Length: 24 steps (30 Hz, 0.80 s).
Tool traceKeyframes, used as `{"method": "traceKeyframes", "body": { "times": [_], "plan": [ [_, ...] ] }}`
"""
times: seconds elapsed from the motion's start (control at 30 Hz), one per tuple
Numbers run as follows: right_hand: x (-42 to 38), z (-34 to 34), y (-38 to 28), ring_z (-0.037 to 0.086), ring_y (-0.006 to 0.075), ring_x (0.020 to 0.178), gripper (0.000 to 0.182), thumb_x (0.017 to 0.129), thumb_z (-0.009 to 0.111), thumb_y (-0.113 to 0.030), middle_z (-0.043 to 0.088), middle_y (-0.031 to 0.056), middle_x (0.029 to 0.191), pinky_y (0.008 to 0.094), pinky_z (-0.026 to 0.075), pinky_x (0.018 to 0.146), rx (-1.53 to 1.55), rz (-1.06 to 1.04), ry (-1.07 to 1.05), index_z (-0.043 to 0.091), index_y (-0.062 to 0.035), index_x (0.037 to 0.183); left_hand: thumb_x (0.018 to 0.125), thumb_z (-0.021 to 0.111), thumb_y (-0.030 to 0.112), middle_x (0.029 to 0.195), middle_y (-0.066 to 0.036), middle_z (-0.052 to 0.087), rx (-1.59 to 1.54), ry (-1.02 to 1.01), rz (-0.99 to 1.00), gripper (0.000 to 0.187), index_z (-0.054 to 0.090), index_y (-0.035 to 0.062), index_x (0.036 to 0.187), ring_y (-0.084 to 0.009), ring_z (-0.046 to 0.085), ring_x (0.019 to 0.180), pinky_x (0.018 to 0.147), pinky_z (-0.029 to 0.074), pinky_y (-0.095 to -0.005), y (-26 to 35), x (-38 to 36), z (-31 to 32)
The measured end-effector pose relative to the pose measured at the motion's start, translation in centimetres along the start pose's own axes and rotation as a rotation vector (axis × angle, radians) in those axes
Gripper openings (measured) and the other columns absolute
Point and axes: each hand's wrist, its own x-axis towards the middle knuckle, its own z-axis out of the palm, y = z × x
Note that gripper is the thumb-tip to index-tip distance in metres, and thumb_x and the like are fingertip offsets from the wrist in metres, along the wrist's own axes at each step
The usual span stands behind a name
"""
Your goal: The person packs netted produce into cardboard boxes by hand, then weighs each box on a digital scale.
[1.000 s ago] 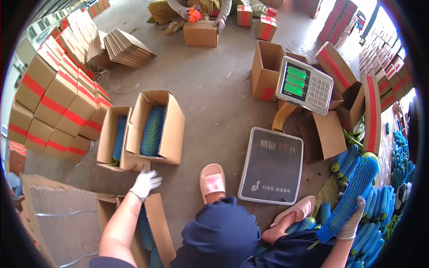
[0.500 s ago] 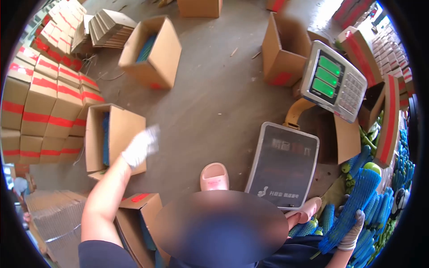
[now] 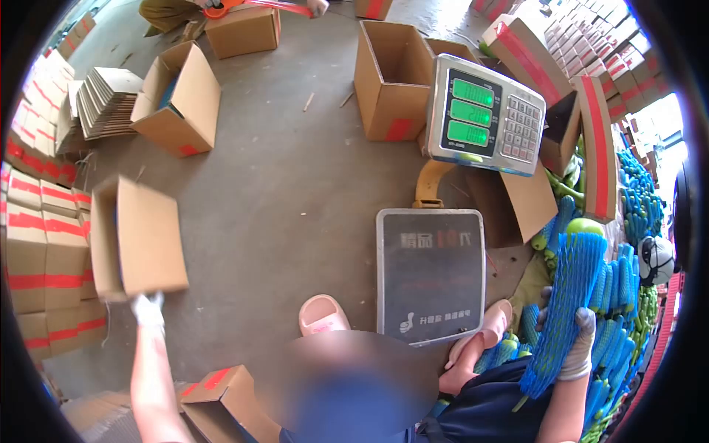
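Note:
My left hand (image 3: 150,310), in a white glove, grips the near edge of an open cardboard box (image 3: 151,240) at the left. The fingertips are partly hidden at the box edge. My right hand (image 3: 580,343), also gloved, is closed around a long green gourd in a blue mesh sleeve (image 3: 565,314). Its round pale green end shows at the top. Below and beside that hand lie several green vegetables in blue mesh (image 3: 617,343). A platform scale (image 3: 430,273) stands on the floor between my hands, and its display (image 3: 473,111) is lit green.
Sealed boxes with red tape (image 3: 63,255) are stacked at the left. An open box (image 3: 177,100) and a taller open box (image 3: 395,81) stand farther off. Another box (image 3: 229,399) is near my legs. At the top, another person's hand (image 3: 317,7) is near a red-taped box (image 3: 244,31).
The view has shifted to the right. My left hand has come down to the near edge of the left box. My right hand still holds the netted gourd. Another person has come into view.

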Motion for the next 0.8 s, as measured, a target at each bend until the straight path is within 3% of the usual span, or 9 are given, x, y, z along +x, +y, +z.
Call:
{"method": "traceKeyframes", "body": {
  "times": [0.1,0.2,0.23,0.37,0.5,0.57,0.67,0.73,0.8],
  "plan": [
    [-0.8,1.5,-0.5,0.070,0.0219,0.077,0.084,0.071,0.074,-0.052,0.070,0.0156,0.092,0.0305,0.059,0.068,0.069,0.009,0.032,0.054,0.0076,0.125,0.100,0.050,0.010,0.152,-0.018,0.035,-0.229,-0.053,0.124,0.057,0.028,0.0074,0.152,-0.0345,0.046,0.130,0.110,0.042,-0.0506,1.9,0.0,15.1],
    [-2.1,-0.3,-0.7,0.071,0.0253,0.082,0.082,0.076,0.073,-0.048,0.067,0.0197,0.107,0.0347,0.062,0.071,0.281,-0.065,-0.016,0.049,0.0066,0.132,0.099,0.054,0.014,0.147,-0.020,0.043,0.035,-0.589,0.045,0.055,0.034,0.0052,0.150,-0.0329,0.052,0.126,0.106,0.045,-0.0468,2.5,-12.9,28.5],
    [-2.8,-0.8,-0.9,0.071,0.0253,0.082,0.082,0.076,0.073,-0.048,0.067,0.0197,0.107,0.0347,0.062,0.071,0.298,-0.080,0.013,0.049,0.0066,0.132,0.099,0.057,0.016,0.143,-0.020,0.049,0.146,-0.848,0.006,0.054,0.039,0.0052,0.148,-0.0328,0.055,0.124,0.104,0.047,-0.0453,2.1,-15.8,30.7],
    [-4.5,-3.3,-1.0,0.071,0.0300,0.088,0.084,0.084,0.070,-0.053,0.055,0.0234,0.127,0.0375,0.064,0.069,0.578,-0.209,-0.047,0.041,0.0031,0.140,0.094,0.063,0.021,0.127,-0.014,0.064,0.893,-1.486,0.487,0.049,0.052,0.0033,0.138,-0.0292,0.066,0.106,0.094,0.053,-0.0400,-0.6,-29.3,36.0],
    [-5.0,-6.2,-1.2,0.068,0.0264,0.096,0.087,0.089,0.063,-0.059,0.053,0.0165,0.132,0.0364,0.060,0.073,0.678,-0.177,-0.161,0.032,0.0006,0.145,0.094,0.061,0.025,0.127,-0.019,0.062,1.157,-1.790,0.674,0.046,0.055,0.0066,0.136,-0.0308,0.065,0.109,0.095,0.051,-0.0386,-2.2,-37.7,39.5],
    [-4.8,-6.0,-1.1,0.068,0.0263,0.094,0.088,0.088,0.064,-0.060,0.054,0.0157,0.131,0.0354,0.060,0.073,0.752,-0.090,-0.108,0.035,0.0010,0.144,0.094,0.062,0.027,0.130,-0.019,0.062,1.150,-1.924,0.374,0.049,0.053,0.0068,0.138,-0.0303,0.063,0.115,0.098,0.049,-0.0377,-2.4,-41.7,40.9],
    [-4.2,-4.7,-2.5,0.067,0.0349,0.085,0.082,0.077,0.074,-0.052,0.067,0.0216,0.099,0.0442,0.058,0.075,0.523,0.094,-0.007,0.050,0.0062,0.129,0.095,0.066,0.031,0.137,-0.015,0.058,1.047,-2.048,0.023,0.057,0.048,0.0072,0.144,-0.0238,0.058,0.122,0.104,0.046,-0.0362,-4.0,-46.2,42.4],
    [-3.6,-6.1,-2.4,0.067,0.0269,0.089,0.077,0.076,0.075,-0.052,0.068,0.0178,0.101,0.0377,0.056,0.079,0.365,0.253,-0.069,0.054,0.0026,0.126,0.094,0.068,0.029,0.136,-0.013,0.058,0.963,-2.122,-0.332,0.060,0.046,0.0075,0.146,-0.0218,0.056,0.123,0.105,0.046,-0.0346,-3.8,-50.1,43.9],
    [-3.2,-6.5,-2.4,0.067,0.0197,0.091,0.075,0.076,0.075,-0.052,0.069,0.0134,0.103,0.0324,0.055,0.079,0.306,0.299,-0.129,0.054,-0.0008,0.128,0.095,0.065,0.030,0.137,-0.015,0.058,0.996,-2.262,-0.279,0.059,0.046,0.0058,0.146,-0.0226,0.056,0.124,0.105,0.045,-0.0353,-4.7,-53.0,45.1]
  ]
}}
